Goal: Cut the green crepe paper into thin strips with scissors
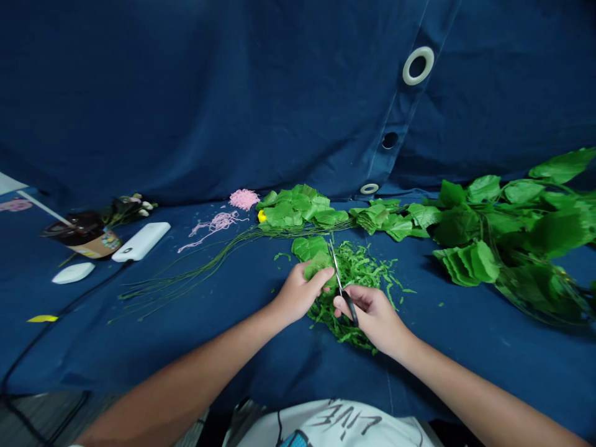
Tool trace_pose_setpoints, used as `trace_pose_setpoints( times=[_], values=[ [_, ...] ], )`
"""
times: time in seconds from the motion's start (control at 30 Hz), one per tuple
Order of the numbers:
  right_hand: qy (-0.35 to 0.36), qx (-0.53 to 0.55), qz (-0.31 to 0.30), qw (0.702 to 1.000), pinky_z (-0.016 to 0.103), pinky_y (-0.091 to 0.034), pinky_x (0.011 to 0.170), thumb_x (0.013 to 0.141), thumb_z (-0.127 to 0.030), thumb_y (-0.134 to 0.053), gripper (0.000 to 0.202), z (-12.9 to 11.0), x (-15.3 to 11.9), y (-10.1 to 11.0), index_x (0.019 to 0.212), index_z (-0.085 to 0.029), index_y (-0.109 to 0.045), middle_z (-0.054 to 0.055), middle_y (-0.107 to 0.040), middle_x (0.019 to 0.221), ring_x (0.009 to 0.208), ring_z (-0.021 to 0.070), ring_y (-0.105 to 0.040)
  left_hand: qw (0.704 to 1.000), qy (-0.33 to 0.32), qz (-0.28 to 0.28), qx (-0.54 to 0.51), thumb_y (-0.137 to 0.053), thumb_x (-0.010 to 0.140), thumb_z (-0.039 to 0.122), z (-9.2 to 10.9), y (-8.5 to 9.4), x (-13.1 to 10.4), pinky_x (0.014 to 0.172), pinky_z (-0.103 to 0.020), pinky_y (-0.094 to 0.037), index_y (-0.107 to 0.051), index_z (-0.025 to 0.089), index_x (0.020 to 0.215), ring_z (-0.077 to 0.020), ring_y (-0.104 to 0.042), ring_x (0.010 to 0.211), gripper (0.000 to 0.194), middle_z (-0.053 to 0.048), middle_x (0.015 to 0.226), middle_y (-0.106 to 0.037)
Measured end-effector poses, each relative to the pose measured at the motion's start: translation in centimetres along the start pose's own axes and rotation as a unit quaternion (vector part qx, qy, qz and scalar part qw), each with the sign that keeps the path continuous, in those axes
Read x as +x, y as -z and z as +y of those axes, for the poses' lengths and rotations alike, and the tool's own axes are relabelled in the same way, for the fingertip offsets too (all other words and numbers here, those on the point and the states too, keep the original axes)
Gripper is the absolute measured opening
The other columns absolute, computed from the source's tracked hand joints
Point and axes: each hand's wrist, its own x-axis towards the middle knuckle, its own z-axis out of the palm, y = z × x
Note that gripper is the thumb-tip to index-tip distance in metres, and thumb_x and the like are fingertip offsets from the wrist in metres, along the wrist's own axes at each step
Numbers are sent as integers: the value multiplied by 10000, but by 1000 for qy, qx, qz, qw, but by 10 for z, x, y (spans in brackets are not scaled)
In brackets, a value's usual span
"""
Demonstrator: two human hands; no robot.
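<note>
Pinched between the thumb and fingers of my left hand [298, 292] is a green artificial leaf [317, 264]. My right hand [372, 313] grips a pair of scissors [348, 303] by the black handles, and the blades point away from me along the leaf's right edge. Below both hands lies a heap of shredded green leaf strips [356, 270]. One loose whole leaf [308, 247] rests just beyond my left hand. Further back is a pile of green leaves [293, 208], with long thin green stems [209, 261] fanning out to the left.
Leafy artificial vines [526, 223] spread over the right side. At left stand a dark cup [84, 236], a white power bank [142, 242] with a black cable and a white case [73, 273]. Pink yarn [244, 199] lies near the blue curtain [233, 93] at the back.
</note>
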Motion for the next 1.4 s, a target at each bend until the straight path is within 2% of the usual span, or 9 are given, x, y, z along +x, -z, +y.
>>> trace_pose_setpoints(
  times=[0.13,0.23,0.47,1.0,1.13,1.4],
  values=[
    [2,-3,5,1000,226,-302,519,872,-396,-697,291,0,0,1,729,-147,-653,-32,-499,608,549,107,-408,999,-25,11,-22,-599,888,438,4,1,1,663,-242,-470,-626,154,842,-142,-581,705,290,-5,759,-641],
    [-2,-12,4,1000,228,-294,515,875,-396,-694,291,1,-1,2,725,-150,-652,-37,-485,600,537,103,-388,997,-68,29,1,-607,889,417,5,1,2,752,-258,-469,-660,151,921,-164,-593,808,273,-27,876,-677],
    [-7,-18,-13,1000,228,-304,528,893,-424,-666,299,2,0,2,765,-154,-667,-31,-508,615,558,112,-411,993,-94,45,56,-633,875,396,-1,3,3,635,-241,-409,-614,144,809,-133,-502,657,261,6,707,-580],
    [-12,-20,-14,1000,228,-334,529,864,-537,-658,394,-5,0,1,765,-156,-682,-8,-552,625,573,131,-449,996,-85,16,35,-632,860,391,3,2,2,637,-234,-400,-576,151,778,-124,-475,642,259,19,689,-551],
    [-6,-25,-13,1000,229,-323,534,890,-516,-637,384,-4,0,2,769,-153,-678,-16,-526,619,569,125,-432,995,-87,12,43,-636,853,388,3,2,2,639,-235,-403,-596,145,788,-127,-487,648,254,16,691,-565],
    [-6,-15,-9,1000,228,-313,523,862,-493,-682,359,-2,0,2,753,-151,-673,-25,-528,613,555,116,-420,997,-77,-10,29,-637,844,368,4,3,3,637,-235,-398,-590,142,782,-122,-472,644,240,18,690,-551]
  ],
)
